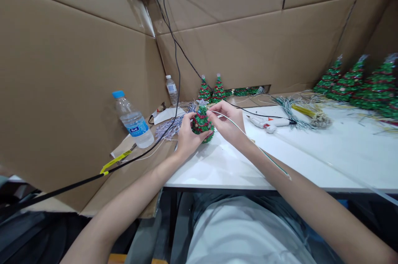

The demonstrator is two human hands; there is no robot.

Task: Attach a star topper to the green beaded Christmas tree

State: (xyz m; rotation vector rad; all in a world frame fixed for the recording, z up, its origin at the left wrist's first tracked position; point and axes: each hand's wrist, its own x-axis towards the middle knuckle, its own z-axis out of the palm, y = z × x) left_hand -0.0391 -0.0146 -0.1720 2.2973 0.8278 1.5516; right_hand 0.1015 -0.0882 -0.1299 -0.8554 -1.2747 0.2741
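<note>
A small green beaded Christmas tree (pixel 201 123) with red trim and a clear star on top stands near the front of the white table. My left hand (pixel 189 136) is wrapped round its left side and lower front, thumb across the base. My right hand (pixel 226 119) pinches a thin white and green wire (pixel 238 126) close to the tree's upper right side. The wire's tail runs back over my right forearm. Whether its tip touches the tree is hidden by my fingers.
A glue gun (pixel 270 122) and a bundle of wires (pixel 295 110) lie to the right. Finished trees (pixel 351 79) line the back right; two small ones (pixel 218 89) stand behind. Water bottles (pixel 133 121) are at left. A black cable (pixel 176 69) hangs across, before cardboard walls (pixel 217 48).
</note>
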